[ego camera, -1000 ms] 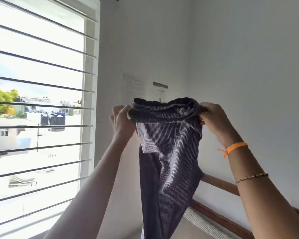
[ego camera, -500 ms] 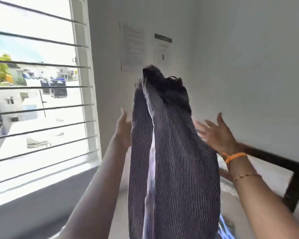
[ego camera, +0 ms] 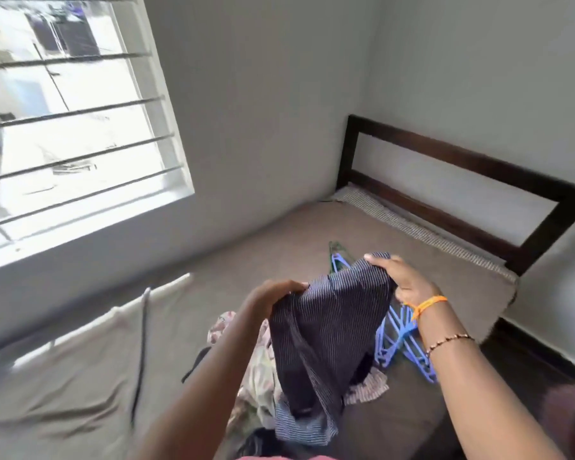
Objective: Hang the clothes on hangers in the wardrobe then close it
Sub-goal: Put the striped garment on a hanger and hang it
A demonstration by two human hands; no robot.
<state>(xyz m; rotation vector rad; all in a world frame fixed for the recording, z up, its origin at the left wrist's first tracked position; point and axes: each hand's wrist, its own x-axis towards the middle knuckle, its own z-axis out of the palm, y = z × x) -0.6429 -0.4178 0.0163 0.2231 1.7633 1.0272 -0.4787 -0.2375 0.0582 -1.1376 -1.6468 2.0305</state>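
Above a brown-sheeted bed (ego camera: 312,234), the left hand (ego camera: 273,298) and right hand (ego camera: 404,280) grip a dark pinstriped garment (ego camera: 332,330) by its top edge, blue hangers (ego camera: 399,340) lying just beside it.

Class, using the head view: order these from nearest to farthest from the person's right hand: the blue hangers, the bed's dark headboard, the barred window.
1. Blue hangers: on the bed, just below the right hand.
2. Headboard: beyond it, against the right wall.
3. Window: far left, across the bed.
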